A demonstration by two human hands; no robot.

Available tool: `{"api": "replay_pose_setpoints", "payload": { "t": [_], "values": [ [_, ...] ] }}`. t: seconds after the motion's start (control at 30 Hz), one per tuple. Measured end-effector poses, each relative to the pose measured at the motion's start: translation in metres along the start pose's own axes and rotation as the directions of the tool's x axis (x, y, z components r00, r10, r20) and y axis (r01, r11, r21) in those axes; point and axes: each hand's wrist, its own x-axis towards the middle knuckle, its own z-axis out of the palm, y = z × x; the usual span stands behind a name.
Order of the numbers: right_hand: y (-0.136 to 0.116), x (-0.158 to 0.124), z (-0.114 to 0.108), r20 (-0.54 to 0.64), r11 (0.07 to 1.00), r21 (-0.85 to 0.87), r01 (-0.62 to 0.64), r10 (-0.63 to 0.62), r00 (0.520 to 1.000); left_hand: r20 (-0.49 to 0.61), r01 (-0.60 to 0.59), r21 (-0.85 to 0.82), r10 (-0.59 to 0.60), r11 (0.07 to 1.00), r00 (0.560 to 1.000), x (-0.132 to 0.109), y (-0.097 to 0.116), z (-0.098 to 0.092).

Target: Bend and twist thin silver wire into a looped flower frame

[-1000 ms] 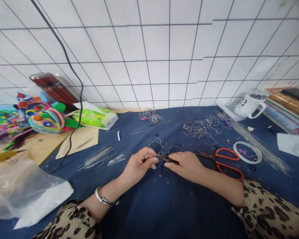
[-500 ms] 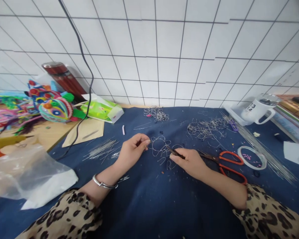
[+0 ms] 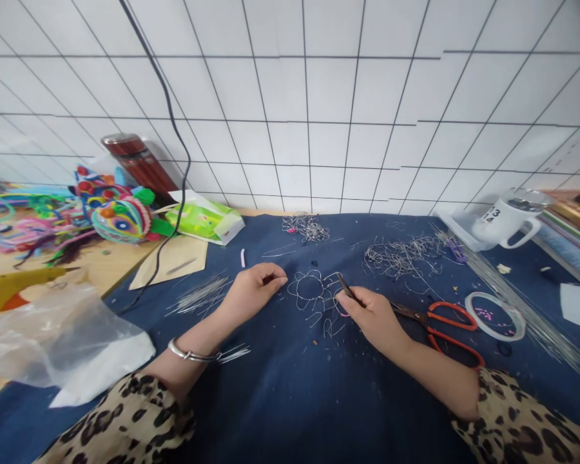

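Observation:
A flower-shaped loop of bent wire [image 3: 297, 295] lies on the blue cloth between my hands. Just left of it, my left hand [image 3: 254, 291] is closed in a pinch; whatever is in it is too small to make out. My right hand [image 3: 374, 319] is wrapped round dark slim-jawed pliers [image 3: 347, 288], their handles mostly hidden by the fingers. The jaws point up and left, at a thin bent wire right of the flower shape. Small curved wire bits [image 3: 332, 325] lie below the pliers' tip.
Orange-handled scissors [image 3: 452, 316] lie beside my right forearm, near a round clear dish [image 3: 515, 332]. Tangled wire [image 3: 399, 254] and straight wires [image 3: 200, 293] are spread about. A white mug [image 3: 505, 222], red flask [image 3: 142, 164], yellow glue gun [image 3: 17, 287] and hanging cable [image 3: 181, 138] stand around.
My left hand has drawn slightly left and down, away from the wire flower. The pliers have moved right, off the flower's edge. The whole view has shifted a little.

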Motion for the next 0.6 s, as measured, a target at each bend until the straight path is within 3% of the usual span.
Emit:
{"api": "replay_pose_setpoints", "payload": {
  "t": [0.1,0.23,0.37,0.5,0.6],
  "values": [
    [0.001,-0.001,0.0,-0.003,0.999,0.034,0.002,-0.002,1.0,0.101,-0.063,0.027,0.06,0.998,0.993,0.006,0.011,-0.013],
    [0.001,0.0,0.0,-0.001,0.998,0.068,-0.011,0.011,1.0,0.246,-0.211,0.062,0.189,0.976,0.95,0.022,0.024,-0.021],
    [-0.003,0.003,-0.001,0.0,0.998,0.06,-0.023,0.023,1.0,0.308,-0.329,-0.003,0.314,0.944,0.898,0.045,0.031,-0.003],
    [-0.004,0.004,-0.003,0.005,0.999,0.038,-0.016,0.016,1.0,0.402,-0.409,-0.111,0.417,0.906,0.815,0.068,0.03,0.022],
    [-0.003,0.005,-0.003,0.017,0.999,0.039,-0.013,0.013,1.0,0.464,-0.445,-0.158,0.464,0.882,0.754,0.08,0.026,0.031]
  ]
}}
